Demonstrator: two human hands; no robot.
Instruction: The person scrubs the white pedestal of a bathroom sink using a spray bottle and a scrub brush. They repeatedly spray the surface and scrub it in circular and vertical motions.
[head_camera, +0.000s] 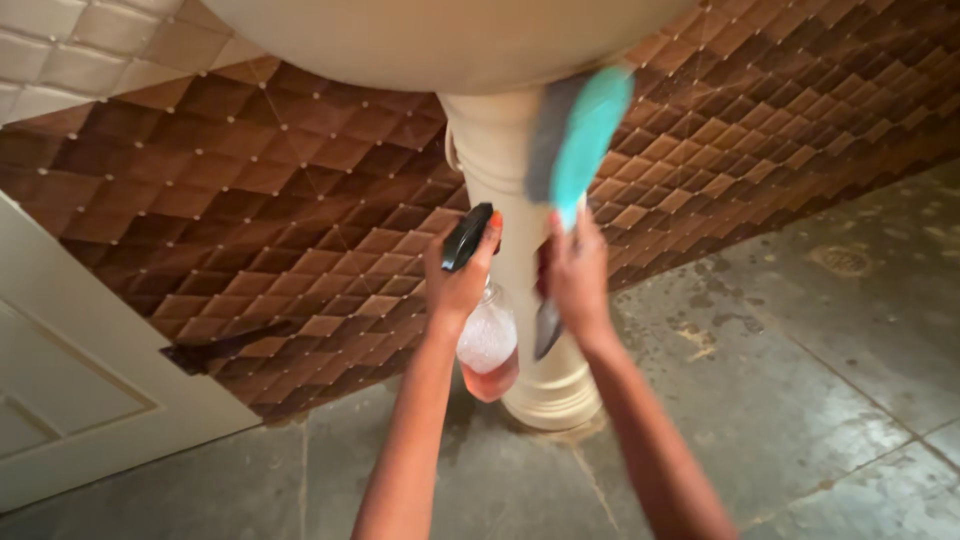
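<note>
Brown tiled wall (250, 200), right hand (577, 275) grip clamped on upright brush (580, 140), left hand (458, 285) on spray bottle (485, 340)

The pedestal (520, 270) stands straight ahead of both hands, between them, and the basin (440, 40) closes off the space above. Open floor (800, 380) lies right of the right hand (575, 275); a door (70, 390) stands well left of the left hand (458, 285).

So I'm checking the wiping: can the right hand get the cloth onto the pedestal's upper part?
Probably yes: the right hand already holds the teal cloth against the pedestal, with nothing between them.
</note>
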